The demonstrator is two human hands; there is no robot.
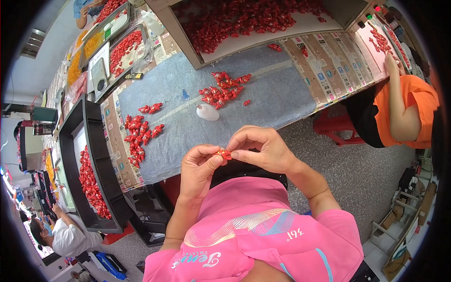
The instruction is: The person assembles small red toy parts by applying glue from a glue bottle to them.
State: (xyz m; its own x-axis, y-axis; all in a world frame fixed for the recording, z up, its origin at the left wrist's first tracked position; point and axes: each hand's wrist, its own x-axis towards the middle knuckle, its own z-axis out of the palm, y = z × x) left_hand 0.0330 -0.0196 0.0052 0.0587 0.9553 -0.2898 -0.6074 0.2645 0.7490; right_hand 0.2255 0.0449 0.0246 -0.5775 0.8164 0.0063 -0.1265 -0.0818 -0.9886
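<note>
hands: the left hand (199,162) and the right hand (263,148) meet just above the lap, fingertips pinched shut on the two ends of one small red wrapped sweet (223,153), which sits between them, clear of the table.
why held so: judged from the grip, each end is nipped so the wrapper can be twisted or pulled taut.
near edge of table: the grey-blue cloth (263,98) covers the worktop just ahead of the hands, a soft bed that likely keeps loose sweets from rolling.
left pile: a heap of red sweets (138,134) lies on the cloth, within the left arm's reach.
middle pile: a second heap (221,89) lies further in, with a white squat bottle (207,112) just beside it.
black tray: a long black tray (96,178) at the left holds more red sweets.
table border: strips of printed card (324,61), pale with small coloured squares, line the edges.
far bin: a big white-floored bin (249,35) holds a mass of red sweets.
co-worker: a person in an orange top (413,108) reaches to another tray at the right.
</note>
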